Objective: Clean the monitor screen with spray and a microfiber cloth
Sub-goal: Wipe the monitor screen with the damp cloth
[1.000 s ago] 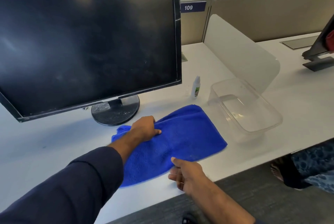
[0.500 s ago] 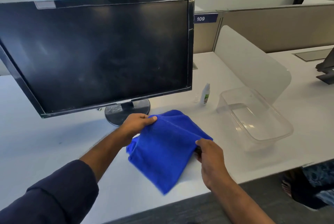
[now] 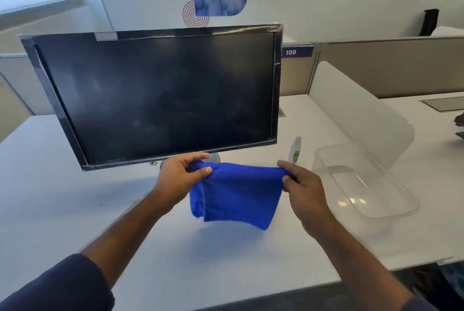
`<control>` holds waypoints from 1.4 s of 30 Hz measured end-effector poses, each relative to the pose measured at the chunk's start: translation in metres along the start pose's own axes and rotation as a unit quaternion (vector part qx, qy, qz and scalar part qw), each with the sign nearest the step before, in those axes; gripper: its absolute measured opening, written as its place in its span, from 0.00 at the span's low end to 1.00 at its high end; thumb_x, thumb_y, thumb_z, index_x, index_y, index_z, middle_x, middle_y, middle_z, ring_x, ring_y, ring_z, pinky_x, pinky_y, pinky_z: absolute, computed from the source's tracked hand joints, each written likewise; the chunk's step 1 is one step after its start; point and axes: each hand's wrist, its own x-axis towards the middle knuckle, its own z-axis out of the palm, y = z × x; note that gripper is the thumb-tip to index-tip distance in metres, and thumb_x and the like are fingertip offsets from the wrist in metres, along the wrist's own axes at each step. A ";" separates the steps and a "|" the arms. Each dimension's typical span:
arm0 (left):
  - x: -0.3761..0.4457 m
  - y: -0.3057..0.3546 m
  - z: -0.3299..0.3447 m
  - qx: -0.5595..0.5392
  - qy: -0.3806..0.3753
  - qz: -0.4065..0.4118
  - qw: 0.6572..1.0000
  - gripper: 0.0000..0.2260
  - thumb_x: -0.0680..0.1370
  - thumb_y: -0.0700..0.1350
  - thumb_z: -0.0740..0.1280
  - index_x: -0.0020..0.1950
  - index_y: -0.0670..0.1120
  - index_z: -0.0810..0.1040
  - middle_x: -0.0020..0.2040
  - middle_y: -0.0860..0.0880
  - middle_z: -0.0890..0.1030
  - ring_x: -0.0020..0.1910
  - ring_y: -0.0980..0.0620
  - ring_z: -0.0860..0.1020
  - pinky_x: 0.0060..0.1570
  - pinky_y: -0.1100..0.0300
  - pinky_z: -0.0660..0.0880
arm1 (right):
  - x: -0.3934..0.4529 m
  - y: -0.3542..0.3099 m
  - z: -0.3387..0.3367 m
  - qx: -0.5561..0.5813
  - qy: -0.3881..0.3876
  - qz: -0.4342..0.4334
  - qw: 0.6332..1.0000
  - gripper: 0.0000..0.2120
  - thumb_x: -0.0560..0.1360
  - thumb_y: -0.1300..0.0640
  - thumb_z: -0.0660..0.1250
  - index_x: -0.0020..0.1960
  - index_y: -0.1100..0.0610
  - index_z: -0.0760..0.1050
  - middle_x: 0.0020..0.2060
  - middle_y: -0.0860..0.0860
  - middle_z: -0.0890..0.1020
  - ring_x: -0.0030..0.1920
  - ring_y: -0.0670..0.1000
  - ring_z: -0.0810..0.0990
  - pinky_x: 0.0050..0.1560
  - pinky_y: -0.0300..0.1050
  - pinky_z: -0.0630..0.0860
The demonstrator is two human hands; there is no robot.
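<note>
Two things (bottle (image 3: 295, 150), tub (image 3: 391, 206)) flank monitor (image 3: 160, 99).

Monitor (image 3: 160, 99): black-framed, screen dark with faint smudges, upright on its stand on the white table (image 3: 62, 197), turned slightly. Microfiber cloth (image 3: 238, 192): bright blue, folded, hanging above the table in front of the monitor's lower edge, its top edge stretched level between two pinched corners. Spray bottle (image 3: 295, 150): small, white, green label, upright just right of the monitor.
</note>
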 end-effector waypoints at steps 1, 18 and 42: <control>-0.001 0.002 -0.004 0.012 -0.009 0.008 1.000 0.16 0.72 0.45 0.78 0.57 0.57 0.83 0.49 0.59 0.85 0.49 0.60 0.83 0.44 0.68 0.80 | 0.001 -0.003 0.000 -0.026 -0.019 -0.012 0.999 0.19 0.79 0.65 0.64 0.69 0.54 0.75 0.63 0.48 0.78 0.60 0.50 0.77 0.63 0.43 0.74; -0.016 0.013 -0.039 0.173 0.040 0.099 0.979 0.13 0.66 0.38 0.76 0.32 0.53 0.76 0.47 0.58 0.83 0.46 0.57 0.81 0.44 0.63 0.77 | 0.032 -0.029 0.042 -0.235 0.049 -0.195 0.951 0.10 0.71 0.62 0.75 0.45 0.52 0.75 0.49 0.48 0.70 0.49 0.49 0.71 0.45 0.35 0.69; -0.014 0.015 -0.061 0.197 -0.142 0.167 0.956 0.15 0.65 0.34 0.73 0.47 0.49 0.88 0.44 0.56 0.84 0.42 0.57 0.81 0.44 0.58 0.80 | 0.015 -0.039 0.134 0.574 -0.109 0.246 0.773 0.31 0.77 0.32 0.56 0.61 0.59 0.74 0.50 0.62 0.85 0.53 0.64 0.83 0.51 0.64 0.79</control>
